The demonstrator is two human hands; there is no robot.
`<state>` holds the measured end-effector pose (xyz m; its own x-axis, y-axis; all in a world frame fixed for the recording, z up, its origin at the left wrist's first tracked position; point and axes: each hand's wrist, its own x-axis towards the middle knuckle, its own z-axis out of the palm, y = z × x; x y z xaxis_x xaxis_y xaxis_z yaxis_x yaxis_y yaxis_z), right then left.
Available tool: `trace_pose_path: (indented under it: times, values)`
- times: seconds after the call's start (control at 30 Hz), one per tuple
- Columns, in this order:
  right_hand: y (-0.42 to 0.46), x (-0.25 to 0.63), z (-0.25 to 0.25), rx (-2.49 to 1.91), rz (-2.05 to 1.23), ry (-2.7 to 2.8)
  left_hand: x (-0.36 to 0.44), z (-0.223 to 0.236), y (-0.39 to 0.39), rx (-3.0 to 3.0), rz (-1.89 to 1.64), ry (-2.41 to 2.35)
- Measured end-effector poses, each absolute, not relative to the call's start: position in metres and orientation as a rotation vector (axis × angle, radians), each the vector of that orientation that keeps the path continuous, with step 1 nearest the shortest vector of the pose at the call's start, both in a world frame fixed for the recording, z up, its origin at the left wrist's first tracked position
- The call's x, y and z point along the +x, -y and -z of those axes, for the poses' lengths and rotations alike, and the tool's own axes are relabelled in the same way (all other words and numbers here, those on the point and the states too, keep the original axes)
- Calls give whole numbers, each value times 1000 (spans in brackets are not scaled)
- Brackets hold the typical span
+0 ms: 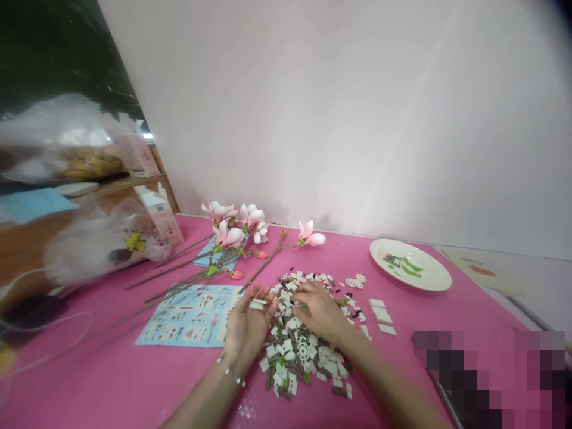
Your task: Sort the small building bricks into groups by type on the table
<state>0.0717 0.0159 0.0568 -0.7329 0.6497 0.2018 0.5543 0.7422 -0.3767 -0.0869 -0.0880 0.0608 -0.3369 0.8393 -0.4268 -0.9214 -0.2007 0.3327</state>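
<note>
Our left hand [251,319] is turned palm up with loosely curled fingers, holding a few small, flat, white plastic pieces [257,304] across them. These sit just left of the top part of our landmark, the loose pile of white, grey-brown and green plastic building pieces [292,345] on the pink counter [187,378]. Their long axis runs nearly side to side, crossing our upturned fingers, with one end toward our right hand [318,311]. That hand is palm down over the pile, fingers bent into it; we cannot tell whether they grip anything.

Left of the pile lies a light-blue printed sheet with small pictures [190,316], partly behind our left hand. Beyond the pile, to the left, lie pink-and-white plastic blossoms on long brown stems [229,236], most stems slanting down toward our left. A single pink blossom [311,233] is on the far side of the pile, pointing right. Right of the pile, three white rectangular pieces [381,316] form a short slanting row, and farther off to the right is a round white plate [431,276] bearing green and grey pieces [411,267].
</note>
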Motion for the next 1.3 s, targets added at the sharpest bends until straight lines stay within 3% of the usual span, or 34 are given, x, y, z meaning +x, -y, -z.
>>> trace_pose_path:
  times: [0.33,0.63,1.0,1.3]
  values:
    - [-30,76,-72,-1143,-259,2613,-89,-57,87,-191,-1863,-600]
    - [-21,54,-48,-734,-298,2737,-90,-52,87,-195,-1875,-604]
    - [-38,81,-53,-971,-275,2578,-91,-59,88,-193,-1891,-599]
    - [5,103,-75,-511,-653,2857,-88,-55,89,-177,-1902,-618]
